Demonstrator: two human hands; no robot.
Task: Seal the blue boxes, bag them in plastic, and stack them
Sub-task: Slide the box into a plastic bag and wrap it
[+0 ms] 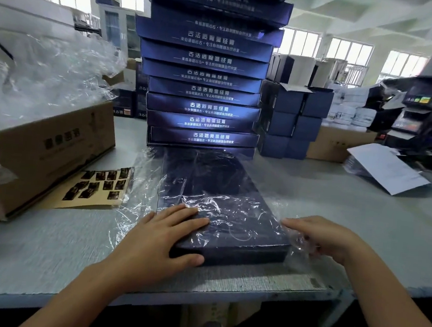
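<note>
A flat dark blue box (221, 203) lies on the grey table (336, 214) in front of me, partly inside a clear plastic bag (141, 182) that covers its far part and top. My left hand (165, 235) grips the box's near left corner, fingers flat on top and thumb on the front edge. My right hand (324, 237) holds crumpled plastic at the box's right side. Behind the box rises a tall stack of blue boxes (206, 83) with white lettering.
An open cardboard carton (44, 157) full of clear bags stands at the left. A brown sheet of dark stickers (99, 186) lies beside it. Small blue cartons (290, 120), a white paper (386, 169) and a machine (420, 109) sit to the right. The table's near edge runs below my hands.
</note>
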